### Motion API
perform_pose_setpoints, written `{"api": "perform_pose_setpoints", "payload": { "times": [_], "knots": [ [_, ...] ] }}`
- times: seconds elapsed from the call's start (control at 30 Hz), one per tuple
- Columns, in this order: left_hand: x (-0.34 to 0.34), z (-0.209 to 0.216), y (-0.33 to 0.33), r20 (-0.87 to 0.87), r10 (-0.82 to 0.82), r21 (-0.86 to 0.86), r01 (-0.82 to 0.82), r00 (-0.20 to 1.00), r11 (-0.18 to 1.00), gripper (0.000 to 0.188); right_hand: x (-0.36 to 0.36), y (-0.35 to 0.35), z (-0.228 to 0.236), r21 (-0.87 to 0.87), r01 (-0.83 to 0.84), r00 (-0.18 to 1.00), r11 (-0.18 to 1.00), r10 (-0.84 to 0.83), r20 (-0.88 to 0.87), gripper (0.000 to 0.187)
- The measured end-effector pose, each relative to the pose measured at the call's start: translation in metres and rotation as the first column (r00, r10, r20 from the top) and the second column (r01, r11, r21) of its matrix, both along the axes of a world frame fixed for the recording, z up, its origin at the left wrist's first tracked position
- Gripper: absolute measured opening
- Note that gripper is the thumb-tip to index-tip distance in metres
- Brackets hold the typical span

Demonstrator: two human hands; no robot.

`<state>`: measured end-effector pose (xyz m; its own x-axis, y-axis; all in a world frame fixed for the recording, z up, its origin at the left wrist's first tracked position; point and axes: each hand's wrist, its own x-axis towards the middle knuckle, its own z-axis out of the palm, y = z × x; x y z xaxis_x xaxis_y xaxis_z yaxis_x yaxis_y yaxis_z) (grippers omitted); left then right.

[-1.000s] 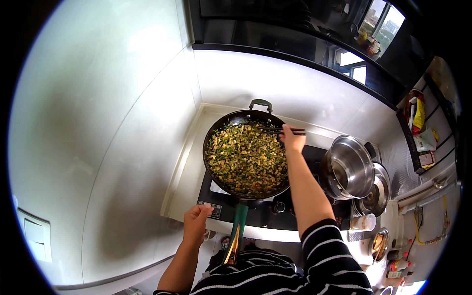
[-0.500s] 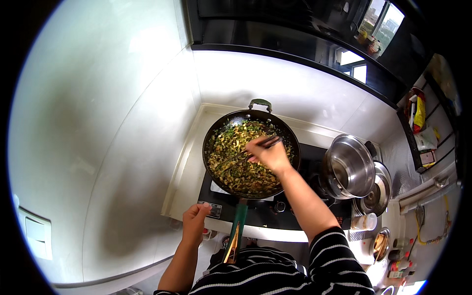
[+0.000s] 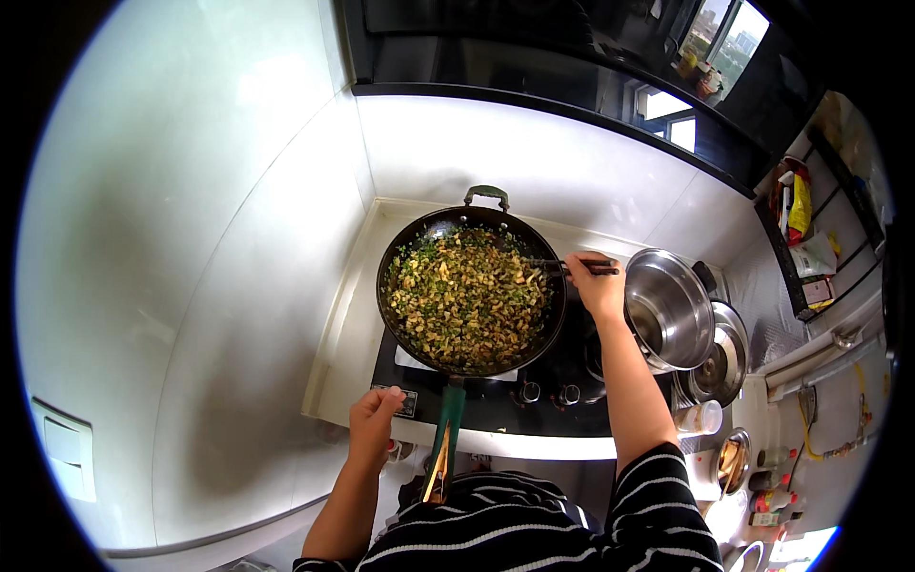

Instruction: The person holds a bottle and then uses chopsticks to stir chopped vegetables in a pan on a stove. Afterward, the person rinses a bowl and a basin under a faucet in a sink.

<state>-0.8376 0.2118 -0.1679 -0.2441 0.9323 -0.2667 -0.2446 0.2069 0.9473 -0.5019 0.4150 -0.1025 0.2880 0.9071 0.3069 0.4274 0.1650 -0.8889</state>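
A deep black frying pan [image 3: 384,315] sits on the stove, full of a chopped mixture [image 3: 465,300] of yellow, green and brown bits. My right hand [image 3: 598,291] is closed round dark chopsticks [image 3: 600,268] at the pan's right rim. Their tips reach leftward into the food's right edge. My left hand [image 3: 373,417] is held closed near the stove's front left corner, thumb against the curled fingers, with nothing visible in it. It is apart from the pan's green handle [image 3: 443,434], which points toward me.
Right of the pan stands a deep steel pot [image 3: 669,310], with a round lid [image 3: 720,367] beside it. A clear jar [image 3: 701,419] and several bottles [image 3: 772,496] are farther right. A wall rack [image 3: 791,257] holds packets. Black cabinets [image 3: 534,71] hang above; a pale wall [image 3: 257,286] bounds the left.
My right hand has moved from over the pan's middle to its right rim, carrying the chopsticks along. More of the food shows. My left hand stays closed in about the same place.
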Motion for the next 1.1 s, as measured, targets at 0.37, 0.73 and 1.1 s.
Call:
{"api": "perform_pose_setpoints", "payload": {
  "times": [0.37,0.73,1.1],
  "knots": [
    [-0.003,-0.001,-0.002,-0.003,0.025,-0.026,-0.025,1.0,0.999,0.021,-0.024,-0.09,0.042,-0.396,-0.278,0.957,0.875,0.215,-0.196,0.013],
    [-0.001,0.001,-0.002,-0.001,0.011,-0.002,-0.011,1.0,1.0,0.019,-0.047,-0.106,0.05,-0.3,-0.335,0.902,0.893,0.396,0.171,0.011],
    [0.001,0.005,-0.001,0.044,0.003,-0.046,-0.001,0.999,0.999,0.02,-0.126,-0.073,-0.037,-0.071,-0.478,0.877,0.876,0.48,0.025,0.015]
  ]
}}
